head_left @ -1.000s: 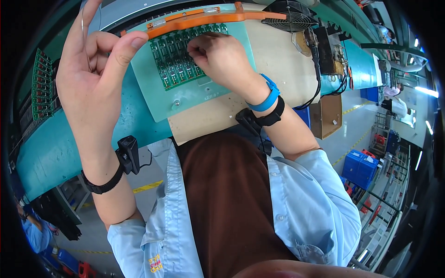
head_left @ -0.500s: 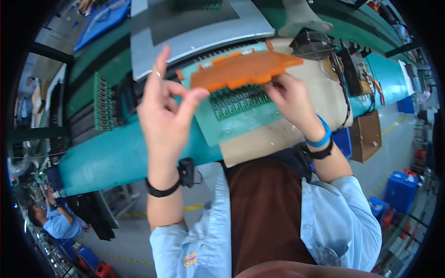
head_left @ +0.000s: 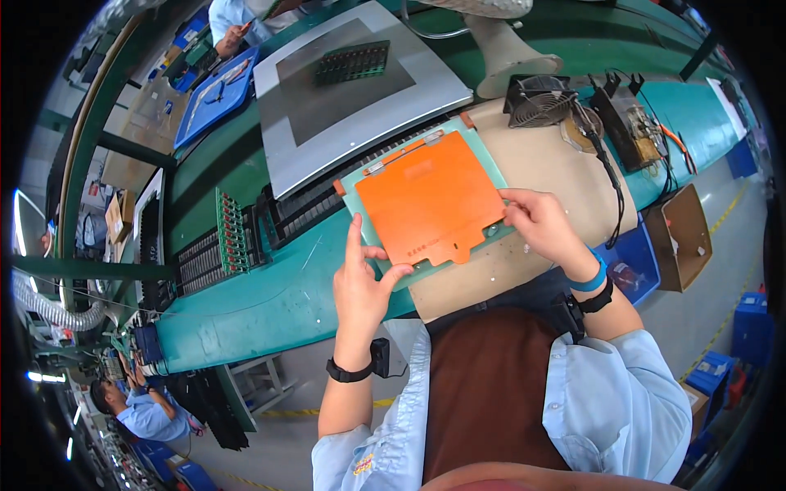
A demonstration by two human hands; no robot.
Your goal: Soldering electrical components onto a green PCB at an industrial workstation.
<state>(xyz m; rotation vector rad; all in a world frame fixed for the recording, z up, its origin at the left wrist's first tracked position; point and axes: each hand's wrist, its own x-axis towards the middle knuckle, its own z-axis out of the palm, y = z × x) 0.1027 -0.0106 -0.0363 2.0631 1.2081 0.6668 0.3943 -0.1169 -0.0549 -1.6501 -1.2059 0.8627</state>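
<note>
An orange hinged cover [head_left: 430, 204] lies flat over a pale green fixture plate [head_left: 491, 164], joined to it by metal hinges along the far edge. My left hand [head_left: 360, 282] is at the near left corner, index finger stretched along the left edge and thumb touching near the lower edge; its fingers are apart. On the right side, my right hand [head_left: 544, 225] has thumb and fingers closed together at the cover's near right corner. The cover hides the circuit board beneath it.
Upright green circuit boards [head_left: 232, 233] stand in a black rack at left. Another board [head_left: 352, 63] rests on a grey metal-framed panel [head_left: 282, 155]. A small fan [head_left: 540, 102] and a wired device [head_left: 626, 127] sit at right. Two co-workers are farther off.
The orange cover has swung down from a tilted position onto the fixture, hiding the circuit board. My left hand has come down to the fixture's corner. The whole view has shifted.
</note>
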